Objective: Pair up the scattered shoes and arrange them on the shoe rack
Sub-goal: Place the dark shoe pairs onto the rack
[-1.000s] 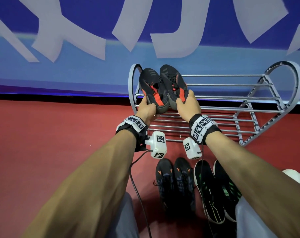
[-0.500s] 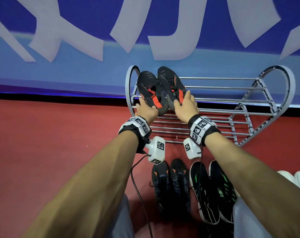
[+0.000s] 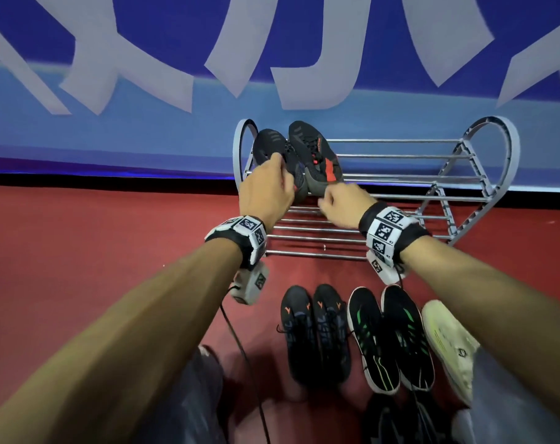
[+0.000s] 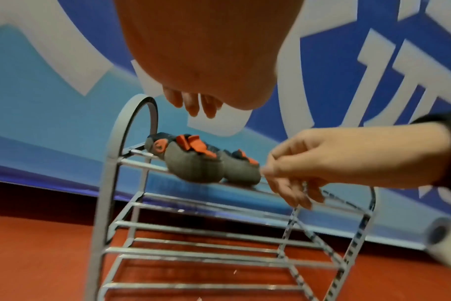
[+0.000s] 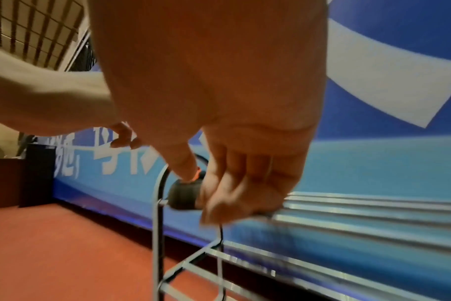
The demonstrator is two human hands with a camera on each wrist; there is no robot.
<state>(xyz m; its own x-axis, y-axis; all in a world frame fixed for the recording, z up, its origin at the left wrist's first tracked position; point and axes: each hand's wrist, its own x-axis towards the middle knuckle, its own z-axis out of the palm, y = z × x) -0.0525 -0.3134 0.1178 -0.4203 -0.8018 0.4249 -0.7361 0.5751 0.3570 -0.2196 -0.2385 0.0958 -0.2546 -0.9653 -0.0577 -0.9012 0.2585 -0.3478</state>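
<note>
The rack [image 3: 400, 177] is a frame of thin round silver bars held between two arched grey end hoops; it stands on the red floor [image 3: 96, 267] against a blue wall banner [image 3: 144, 129] with pale lettering. At the left end of the top tier lies the red-trimmed pair [image 3: 317, 158], dark knit uppers with rounded grey heels facing near, toes far, the two shoes side by side and touching.

The left hand [image 3: 265, 190] hovers above the left shoe; the left wrist view shows its fingers [image 4: 193, 103] loosely curled and clear of the shoe. The right hand [image 3: 342, 206] sits just near the right shoe's heel, fingers loosely bent and slightly spread, holding nothing; whether a fingertip touches the heel cannot be told.

Half a second ago both hands gripped the heels; both have since let go and drawn back, and the pair stays on the tier.

On the floor near the rack lie an orange-marked pair [image 3: 315, 331], a green-striped pair [image 3: 390, 338] and one pale shoe [image 3: 448, 344].
</note>
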